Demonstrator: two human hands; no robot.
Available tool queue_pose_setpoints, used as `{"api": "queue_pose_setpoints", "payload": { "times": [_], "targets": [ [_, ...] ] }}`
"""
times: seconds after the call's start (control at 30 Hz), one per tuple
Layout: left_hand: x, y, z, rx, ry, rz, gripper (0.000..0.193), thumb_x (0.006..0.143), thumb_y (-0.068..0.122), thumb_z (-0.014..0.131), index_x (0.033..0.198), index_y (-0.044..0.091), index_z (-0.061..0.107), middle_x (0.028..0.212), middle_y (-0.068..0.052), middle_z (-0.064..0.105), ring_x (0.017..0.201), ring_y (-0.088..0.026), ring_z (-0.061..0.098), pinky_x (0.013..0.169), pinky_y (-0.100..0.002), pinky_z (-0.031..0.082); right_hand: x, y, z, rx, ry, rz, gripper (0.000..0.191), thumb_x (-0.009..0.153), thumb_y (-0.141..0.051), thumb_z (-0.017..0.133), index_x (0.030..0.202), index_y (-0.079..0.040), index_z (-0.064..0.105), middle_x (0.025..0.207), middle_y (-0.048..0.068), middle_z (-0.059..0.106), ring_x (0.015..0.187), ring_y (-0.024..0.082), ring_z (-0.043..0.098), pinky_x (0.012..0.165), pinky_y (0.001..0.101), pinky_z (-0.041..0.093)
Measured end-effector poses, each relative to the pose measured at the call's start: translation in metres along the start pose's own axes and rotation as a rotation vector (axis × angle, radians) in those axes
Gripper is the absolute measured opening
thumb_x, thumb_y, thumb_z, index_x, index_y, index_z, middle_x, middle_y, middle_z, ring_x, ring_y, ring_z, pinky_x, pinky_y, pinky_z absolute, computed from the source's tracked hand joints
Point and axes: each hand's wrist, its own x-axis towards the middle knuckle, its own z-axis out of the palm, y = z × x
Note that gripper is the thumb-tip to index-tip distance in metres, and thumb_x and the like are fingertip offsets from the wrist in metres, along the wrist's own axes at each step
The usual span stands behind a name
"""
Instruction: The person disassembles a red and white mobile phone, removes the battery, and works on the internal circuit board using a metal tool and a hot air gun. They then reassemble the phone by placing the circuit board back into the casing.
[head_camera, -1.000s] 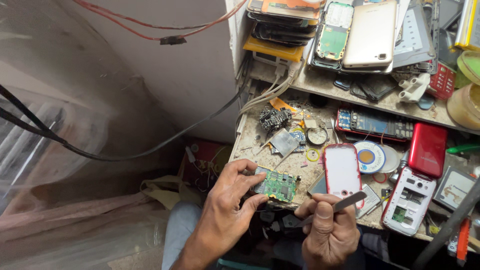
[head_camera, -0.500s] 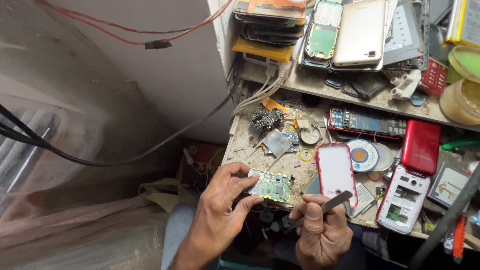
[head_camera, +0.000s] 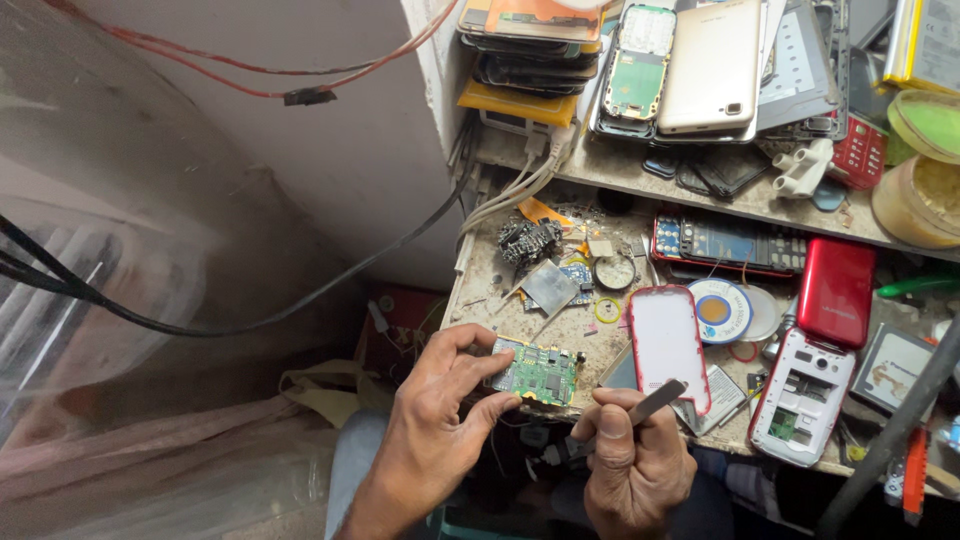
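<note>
Not much moved vs half a sec ago: my left hand (head_camera: 440, 440) still has the green circuit board (head_camera: 538, 374) pinched by its edge btw thumb and fingers, but it's sitting a bit closer to the front lip of the bench (head_camera: 500, 290) now, and my right hand (head_camera: 635, 465) has the flat metal tool (head_camera: 655, 402) tipped up and pointing away from the board, not touching it. So imo the board's just being held steady, nothing's being pried yet. Right hand's closed in a fist round the tool handle. As for containers: up on the shelf at the far right there's a yellowish round tub (head_camera: 915, 205) w/ sth pale inside, can't tell what, and a green lid (head_camera: 930, 120) just above it. A red phone frame (head_camera: 668, 345) lies face up right beside the tool.
</note>
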Motion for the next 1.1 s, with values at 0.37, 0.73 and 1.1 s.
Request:
{"api": "queue_pose_setpoints", "payload": {
  "times": [0.37, 0.73, 1.1],
  "targets": [
    [0.0007, 0.0036, 0.0002, 0.009, -0.016, -0.034, 0.039, 0.079, 0.003, 0.082, 0.117, 0.003, 0.073, 0.125, -0.012, 0.063, 0.094, -0.018, 0.071, 0.077, -0.028, 0.059, -0.0002, -0.0022, -0.0007, -0.005, -0.016, -0.006, 0.025, 0.104, -0.026, 0.06, 0.108, -0.002, 0.067, 0.068, 0.001, 0.067, 0.053, 0.002, 0.051, 0.049, 0.0182, 0.039],
    [0.0016, 0.004, -0.0005, -0.012, -0.031, -0.049, 0.04, 0.079, 0.003, 0.082, 0.118, 0.003, 0.073, 0.125, -0.012, 0.063, 0.094, -0.017, 0.071, 0.076, -0.028, 0.059, -0.0003, -0.0023, -0.0012, -0.008, -0.032, -0.001, 0.024, 0.104, -0.025, 0.06, 0.109, -0.003, 0.067, 0.069, 0.001, 0.068, 0.054, 0.002, 0.05, 0.05, 0.0182, 0.039],
    [0.0017, 0.0043, -0.0004, -0.008, -0.033, -0.054, 0.039, 0.08, 0.003, 0.082, 0.118, 0.003, 0.073, 0.126, -0.011, 0.062, 0.097, -0.017, 0.071, 0.077, -0.028, 0.06, -0.0002, -0.0031, -0.001, -0.005, -0.032, 0.0, 0.024, 0.104, -0.025, 0.06, 0.108, -0.003, 0.067, 0.069, 0.001, 0.068, 0.053, 0.002, 0.051, 0.049, 0.0183, 0.039]
  ]
}}
